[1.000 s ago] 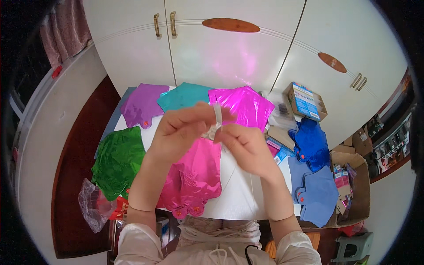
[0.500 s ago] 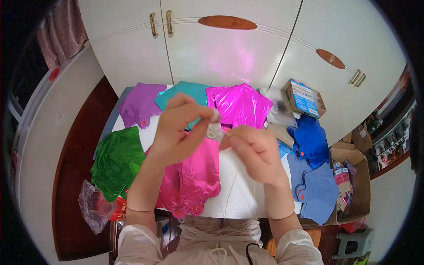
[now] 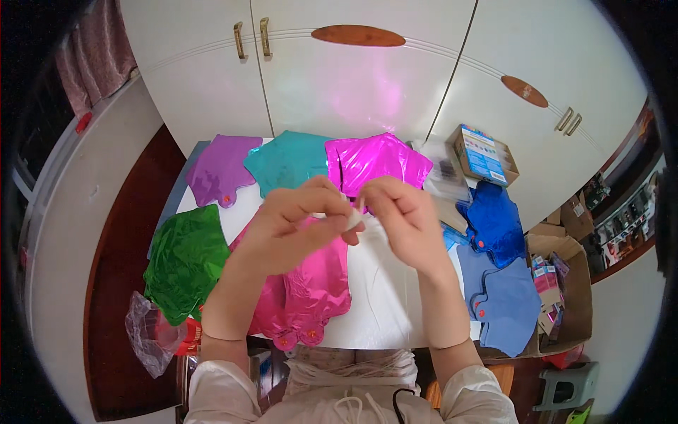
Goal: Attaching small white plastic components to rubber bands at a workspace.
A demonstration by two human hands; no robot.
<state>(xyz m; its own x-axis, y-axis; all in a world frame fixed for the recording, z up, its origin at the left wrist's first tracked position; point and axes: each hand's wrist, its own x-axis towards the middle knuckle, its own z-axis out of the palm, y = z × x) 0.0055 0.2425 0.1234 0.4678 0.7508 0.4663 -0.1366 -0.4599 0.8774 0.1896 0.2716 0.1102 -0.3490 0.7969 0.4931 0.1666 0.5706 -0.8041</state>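
Here's my left hand point(image 3: 293, 230) clamped on a small white piece point(image 3: 354, 220), up by the far right corner of the pink foil point(image 3: 319, 290)! My right hand point(image 3: 404, 220) is just beside it, gripping or not I can't tell; green foil point(image 3: 185, 261) lies left of the pink foil, magenta foil point(image 3: 381, 162) beyond
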